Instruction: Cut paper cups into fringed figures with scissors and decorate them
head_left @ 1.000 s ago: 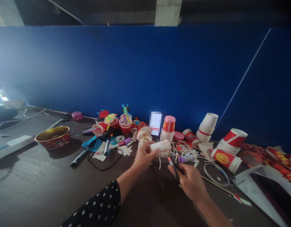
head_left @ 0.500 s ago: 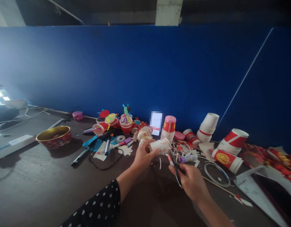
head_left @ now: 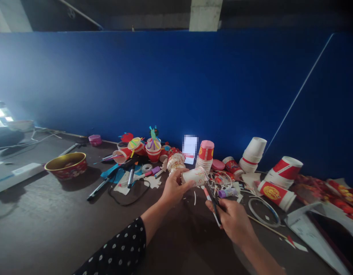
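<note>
My left hand point(head_left: 175, 188) is closed around a white paper cup point(head_left: 195, 176) with reddish and gold print, held sideways above the dark table. In my right hand point(head_left: 232, 217) is a pair of dark-handled scissors point(head_left: 215, 206), fingers wrapped about the handles. The blades point up at the cup's right end and meet its edge there; how far apart they are I cannot make out. A pink-and-white marker point(head_left: 208, 194) shows beside the scissors. Just beyond the cup, a stack of white cups topped by a red one point(head_left: 205, 152) stands upside down.
At left sits a gold-rimmed bowl point(head_left: 66, 168), with decorated paper cups point(head_left: 153, 152), pens point(head_left: 131, 178) and paper scraps behind my left arm. To the right are stacked cups point(head_left: 252, 154), a clear ring of tubing point(head_left: 264, 212) and a dark tablet point(head_left: 334, 236). A blue partition point(head_left: 165, 84) backs the table.
Both hands keep nearly the same pose, with the scissors still at the cup's edge. The scissors' handles look slightly shifted, and the whole view has moved a few pixels.
</note>
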`<act>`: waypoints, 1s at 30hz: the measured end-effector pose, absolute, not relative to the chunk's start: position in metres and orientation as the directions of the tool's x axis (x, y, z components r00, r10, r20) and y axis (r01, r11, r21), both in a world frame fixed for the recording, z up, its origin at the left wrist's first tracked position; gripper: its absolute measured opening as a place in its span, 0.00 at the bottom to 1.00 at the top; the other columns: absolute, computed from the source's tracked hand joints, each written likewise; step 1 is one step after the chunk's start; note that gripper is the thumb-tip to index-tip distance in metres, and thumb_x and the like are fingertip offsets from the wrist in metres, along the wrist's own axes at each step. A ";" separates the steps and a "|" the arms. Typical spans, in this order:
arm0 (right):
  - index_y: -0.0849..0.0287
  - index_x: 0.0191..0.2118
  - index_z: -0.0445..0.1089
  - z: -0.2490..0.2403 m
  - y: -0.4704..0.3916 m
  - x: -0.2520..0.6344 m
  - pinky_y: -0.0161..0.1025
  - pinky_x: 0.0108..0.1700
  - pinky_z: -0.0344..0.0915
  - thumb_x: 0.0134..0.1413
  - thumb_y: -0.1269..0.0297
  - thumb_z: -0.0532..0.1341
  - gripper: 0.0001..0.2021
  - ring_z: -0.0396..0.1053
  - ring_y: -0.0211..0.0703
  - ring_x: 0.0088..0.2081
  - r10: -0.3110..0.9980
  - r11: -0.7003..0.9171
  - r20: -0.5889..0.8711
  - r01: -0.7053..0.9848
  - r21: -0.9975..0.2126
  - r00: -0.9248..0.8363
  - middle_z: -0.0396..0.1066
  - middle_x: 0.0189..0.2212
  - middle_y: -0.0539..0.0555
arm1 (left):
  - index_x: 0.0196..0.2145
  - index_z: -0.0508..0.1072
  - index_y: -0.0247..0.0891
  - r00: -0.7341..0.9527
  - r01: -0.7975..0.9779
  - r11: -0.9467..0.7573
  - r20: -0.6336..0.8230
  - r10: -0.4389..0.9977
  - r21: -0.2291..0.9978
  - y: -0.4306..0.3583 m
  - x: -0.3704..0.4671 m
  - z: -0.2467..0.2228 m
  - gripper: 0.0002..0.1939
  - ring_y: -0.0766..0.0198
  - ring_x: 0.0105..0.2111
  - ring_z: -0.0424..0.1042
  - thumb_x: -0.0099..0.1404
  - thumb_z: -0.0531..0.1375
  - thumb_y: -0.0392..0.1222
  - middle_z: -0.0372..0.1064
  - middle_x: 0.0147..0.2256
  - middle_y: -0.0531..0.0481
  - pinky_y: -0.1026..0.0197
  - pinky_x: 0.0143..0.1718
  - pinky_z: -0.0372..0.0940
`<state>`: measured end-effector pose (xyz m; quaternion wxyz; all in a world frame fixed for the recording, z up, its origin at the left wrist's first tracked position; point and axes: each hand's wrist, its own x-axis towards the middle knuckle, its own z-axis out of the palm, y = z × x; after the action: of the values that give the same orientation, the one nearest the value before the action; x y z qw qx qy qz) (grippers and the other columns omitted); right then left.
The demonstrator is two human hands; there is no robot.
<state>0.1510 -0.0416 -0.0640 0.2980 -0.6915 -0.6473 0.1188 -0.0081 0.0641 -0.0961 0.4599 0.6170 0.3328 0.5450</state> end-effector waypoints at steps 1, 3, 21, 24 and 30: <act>0.56 0.15 0.57 -0.064 -0.041 0.151 0.32 0.19 0.51 0.50 0.46 0.50 0.22 0.62 0.38 0.16 0.965 0.018 0.226 0.826 -0.564 0.133 0.64 0.11 0.49 | 0.42 0.66 0.35 0.181 -0.090 -0.356 0.366 0.913 0.930 0.064 -0.008 -0.096 0.22 0.64 0.31 0.68 0.48 0.63 0.41 0.68 0.33 0.48 0.64 0.31 0.62; 0.56 0.15 0.58 -0.065 -0.041 0.152 0.32 0.19 0.51 0.50 0.45 0.50 0.22 0.62 0.38 0.16 0.966 0.022 0.225 0.826 -0.563 0.128 0.64 0.11 0.49 | 0.41 0.66 0.35 0.175 -0.086 -0.353 0.363 0.915 0.932 0.064 -0.009 -0.094 0.22 0.63 0.32 0.68 0.47 0.63 0.41 0.69 0.34 0.47 0.64 0.32 0.62; 0.56 0.16 0.60 -0.062 -0.043 0.150 0.32 0.19 0.50 0.50 0.46 0.51 0.22 0.62 0.38 0.17 0.967 0.012 0.221 0.847 -0.531 0.126 0.66 0.13 0.50 | 0.42 0.67 0.37 0.162 0.013 -0.401 0.394 0.905 0.916 0.062 -0.014 -0.087 0.22 0.68 0.26 0.64 0.47 0.63 0.41 0.68 0.33 0.49 0.67 0.25 0.57; 0.56 0.15 0.58 -0.061 -0.044 0.149 0.32 0.19 0.50 0.50 0.47 0.51 0.21 0.62 0.38 0.18 0.966 0.013 0.228 0.858 -0.514 0.122 0.66 0.12 0.50 | 0.42 0.67 0.37 0.162 0.016 -0.404 0.397 0.904 0.915 0.062 -0.014 -0.087 0.22 0.69 0.25 0.63 0.47 0.63 0.41 0.69 0.32 0.50 0.67 0.25 0.57; 0.56 0.15 0.58 -0.062 -0.043 0.149 0.32 0.19 0.49 0.52 0.47 0.49 0.22 0.63 0.39 0.18 0.965 0.041 0.245 0.869 -0.494 0.094 0.66 0.12 0.51 | 0.43 0.66 0.37 0.157 -0.041 -0.391 0.392 0.906 0.920 0.063 -0.014 -0.088 0.23 0.68 0.28 0.65 0.47 0.63 0.40 0.69 0.35 0.49 0.66 0.28 0.59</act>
<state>0.1491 -0.0435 -0.0622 0.2743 -0.6870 -0.6672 0.0878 -0.0142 0.0625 -0.0876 0.4307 0.6267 0.3451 0.5501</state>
